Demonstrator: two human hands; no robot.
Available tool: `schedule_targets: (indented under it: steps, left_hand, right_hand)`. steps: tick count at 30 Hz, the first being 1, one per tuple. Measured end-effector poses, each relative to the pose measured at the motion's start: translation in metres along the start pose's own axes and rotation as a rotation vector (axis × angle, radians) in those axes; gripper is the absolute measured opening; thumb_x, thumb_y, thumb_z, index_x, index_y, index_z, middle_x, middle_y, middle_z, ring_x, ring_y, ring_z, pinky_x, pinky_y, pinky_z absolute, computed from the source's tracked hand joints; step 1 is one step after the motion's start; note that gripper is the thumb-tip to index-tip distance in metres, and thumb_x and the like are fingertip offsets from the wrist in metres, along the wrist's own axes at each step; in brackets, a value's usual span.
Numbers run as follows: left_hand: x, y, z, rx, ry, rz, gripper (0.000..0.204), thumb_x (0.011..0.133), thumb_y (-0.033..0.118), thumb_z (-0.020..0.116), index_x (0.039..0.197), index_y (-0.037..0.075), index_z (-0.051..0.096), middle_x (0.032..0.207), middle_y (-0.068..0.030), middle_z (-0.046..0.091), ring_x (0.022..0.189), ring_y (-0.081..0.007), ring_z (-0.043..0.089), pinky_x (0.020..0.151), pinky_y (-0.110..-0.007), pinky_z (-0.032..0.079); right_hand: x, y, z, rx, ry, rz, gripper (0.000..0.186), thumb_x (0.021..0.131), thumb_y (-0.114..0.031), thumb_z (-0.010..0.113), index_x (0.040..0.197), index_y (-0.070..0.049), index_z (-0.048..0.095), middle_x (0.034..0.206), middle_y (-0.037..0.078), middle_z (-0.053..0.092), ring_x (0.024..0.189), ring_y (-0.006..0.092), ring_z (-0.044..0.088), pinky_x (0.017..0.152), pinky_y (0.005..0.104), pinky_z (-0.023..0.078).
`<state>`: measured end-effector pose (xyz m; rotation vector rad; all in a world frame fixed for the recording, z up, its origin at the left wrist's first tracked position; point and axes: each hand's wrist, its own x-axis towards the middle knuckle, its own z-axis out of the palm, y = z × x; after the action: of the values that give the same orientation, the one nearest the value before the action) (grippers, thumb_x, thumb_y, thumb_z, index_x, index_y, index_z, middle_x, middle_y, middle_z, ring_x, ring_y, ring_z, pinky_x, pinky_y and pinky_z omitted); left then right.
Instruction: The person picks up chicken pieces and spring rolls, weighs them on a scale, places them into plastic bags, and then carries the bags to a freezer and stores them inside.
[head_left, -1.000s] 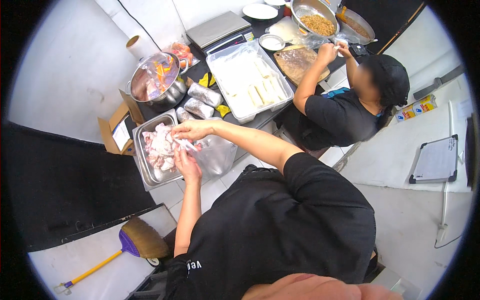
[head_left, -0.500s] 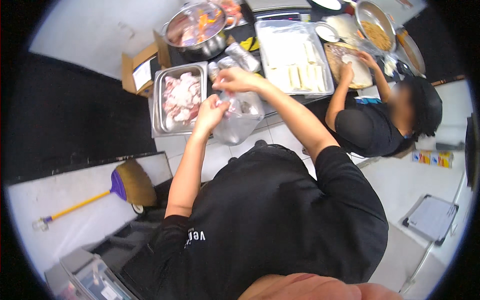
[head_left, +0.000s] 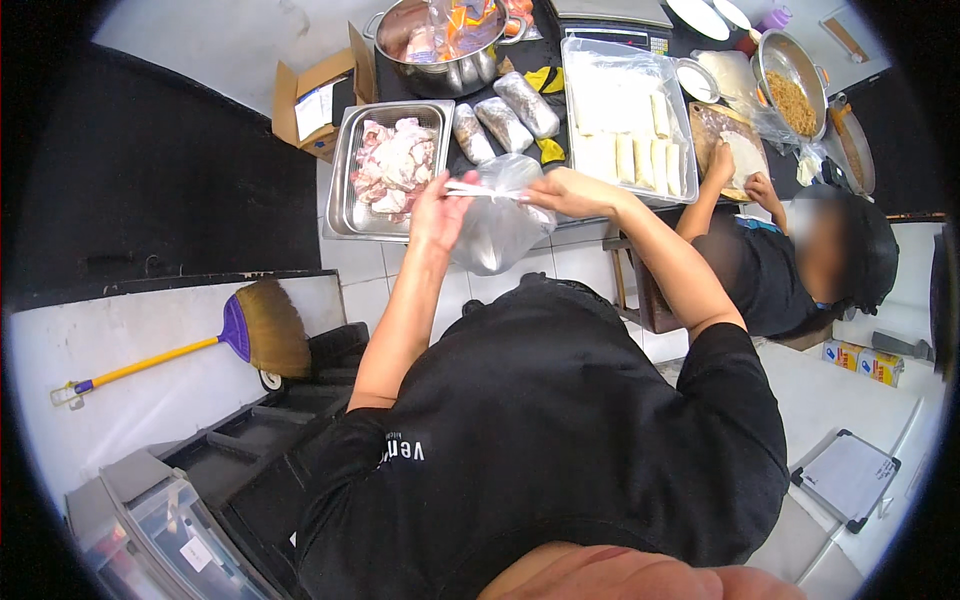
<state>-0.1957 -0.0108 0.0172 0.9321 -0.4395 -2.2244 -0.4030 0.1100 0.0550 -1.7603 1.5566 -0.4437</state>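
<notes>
Between my hands hangs a clear plastic bag [head_left: 490,242], puffed out, its mouth gathered and pulled into a taut whitish band. My left hand [head_left: 438,212] grips one end of that band, beside a steel tray [head_left: 338,222] of raw meat pieces [head_left: 392,165]. On the bag's other side, my right hand [head_left: 568,192] is closed on the gathered plastic. What the bag holds I cannot make out. Just beyond it lie several plastic-wrapped rolls [head_left: 503,123]. To the right is a plastic-lined tray [head_left: 600,90] with pale rolled wraps [head_left: 643,160].
A co-worker [head_left: 760,260] at the right handles a flat pale sheet on a round wooden board [head_left: 712,122]. Behind stand a steel pot [head_left: 440,75], a cardboard box [head_left: 295,95], a scale [head_left: 612,12] and a pan of brown shredded food [head_left: 790,100]. A broom [head_left: 265,330] is at the left.
My hands have moved apart, stretching the bag's neck between them. The view has shifted, so the table appears farther right. The co-worker's hands have moved on the sheet.
</notes>
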Motion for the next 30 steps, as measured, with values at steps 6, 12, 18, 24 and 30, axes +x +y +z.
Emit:
schedule_targets:
  steps: [6, 12, 18, 24, 30]
  left_hand:
    - [0.089, -0.001, -0.136, 0.122, 0.244, 0.161, 0.011, 0.095, 0.008, 0.046, 0.087, 0.001, 0.05, 0.076, -0.0046, 0.05, 0.054, -0.0118, 0.037, 0.058, -0.032, 0.045]
    - [0.038, 0.001, -0.047, 1.786, -0.243, 0.88, 0.024, 0.083, 0.018, 0.066, 0.088, -0.002, 0.053, 0.082, -0.0216, 0.059, 0.064, -0.0432, 0.056, 0.064, -0.048, 0.047]
    - [0.004, -0.009, -0.002, 2.371, -0.485, 0.432, 0.029, 0.078, 0.026, 0.071, 0.09, 0.0, 0.065, 0.084, -0.0246, 0.065, 0.082, -0.0385, 0.065, 0.072, -0.047, 0.051]
    - [0.007, 0.013, 0.015, 2.134, -0.429, 0.661, 0.023, 0.08, 0.026, 0.067, 0.081, 0.004, 0.071, 0.076, -0.0207, 0.066, 0.077, -0.0359, 0.065, 0.071, -0.046, 0.051]
    - [0.017, 0.004, -0.025, 1.971, -0.211, 0.332, 0.054, 0.076, 0.05, 0.071, 0.099, 0.001, 0.067, 0.083, -0.021, 0.067, 0.081, -0.0331, 0.067, 0.074, -0.04, 0.051]
  right_hand:
    - [-0.018, 0.093, 0.04, -0.178, 0.035, 0.143, 0.047, 0.096, -0.044, 0.045, 0.084, -0.003, 0.063, 0.078, 0.025, 0.06, 0.077, 0.0429, 0.058, 0.069, 0.0476, 0.046]
    - [0.003, 0.112, 0.063, 0.676, 0.502, 0.214, 0.034, 0.095, -0.035, 0.053, 0.084, -0.004, 0.063, 0.078, 0.009, 0.067, 0.064, 0.0197, 0.061, 0.058, 0.0351, 0.048]
    - [0.036, 0.035, 0.039, 0.556, 0.4, 0.237, 0.029, 0.092, -0.032, 0.058, 0.092, -0.003, 0.063, 0.08, 0.008, 0.066, 0.064, 0.0163, 0.06, 0.06, 0.0302, 0.05]
    - [0.031, 0.042, 0.037, -0.511, 0.172, -0.156, 0.037, 0.087, -0.039, 0.058, 0.075, -0.004, 0.062, 0.07, 0.017, 0.063, 0.072, 0.0365, 0.064, 0.066, 0.0444, 0.05]
    - [0.048, 0.071, 0.028, -0.377, 0.376, -0.232, 0.023, 0.083, -0.027, 0.061, 0.077, -0.006, 0.066, 0.073, 0.017, 0.065, 0.072, 0.034, 0.066, 0.066, 0.0441, 0.051]
